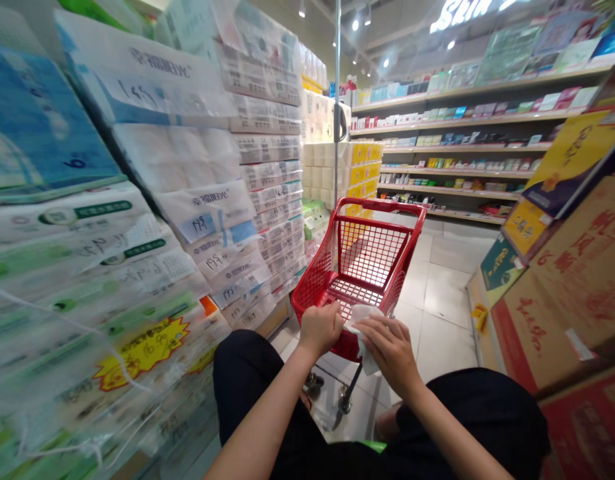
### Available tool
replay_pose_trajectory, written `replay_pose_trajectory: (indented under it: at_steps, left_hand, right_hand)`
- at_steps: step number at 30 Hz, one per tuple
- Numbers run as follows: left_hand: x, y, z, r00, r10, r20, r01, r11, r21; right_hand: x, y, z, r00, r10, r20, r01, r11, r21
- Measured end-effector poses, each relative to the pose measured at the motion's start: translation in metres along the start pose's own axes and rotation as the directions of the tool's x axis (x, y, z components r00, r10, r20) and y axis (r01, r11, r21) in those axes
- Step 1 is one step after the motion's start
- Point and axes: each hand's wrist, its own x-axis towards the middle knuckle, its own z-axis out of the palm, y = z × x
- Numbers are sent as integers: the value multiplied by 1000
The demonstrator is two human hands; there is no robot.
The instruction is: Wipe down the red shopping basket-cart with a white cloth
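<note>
Stacks of wrapped tissue packs: left of the red cart. Cardboard boxes: right of the cart. Stocked shelves: beyond the cart. Left hand: closed over the cart's near rim. Right hand: beside it, fingers curled, holding a white cloth against that rim.

Bright and even, lit from ceiling spots and a glowing sign blown out along the top. Strongly bent toward the edges, with smeared, soft plastic-wrapped packs at left. Sharpest at centre, with weak shadows and faint sheen on floor tiles.
</note>
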Motion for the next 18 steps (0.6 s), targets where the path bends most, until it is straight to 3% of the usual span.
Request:
replay_pose_trajectory:
  at_steps: [3,7,10,13,18]
  left_hand:
    - [2,6,3,1000,-6,4,6,1000,-18]
    - [1,6,2,998,57,9,-56,995,-82]
    - [-2,-3,-2,983,176,-52,-181,973,-140]
    - [-5,-15,-6,972,182,-148,-200,972,-121]
    - [-4,-24,-1,979,177,-106,-191,970,-147]
  right_hand:
    - [-6,-3,-6,993,-89,79,96,991,-88]
    - [-3,25,-23,958,-214,189,241,961,-136]
    - [3,47,-36,956,-217,199,251,954,-166]
    - [7,54,-42,953,-219,211,258,949,-181]
    - [14,38,-29,953,-203,226,250,947,-203]
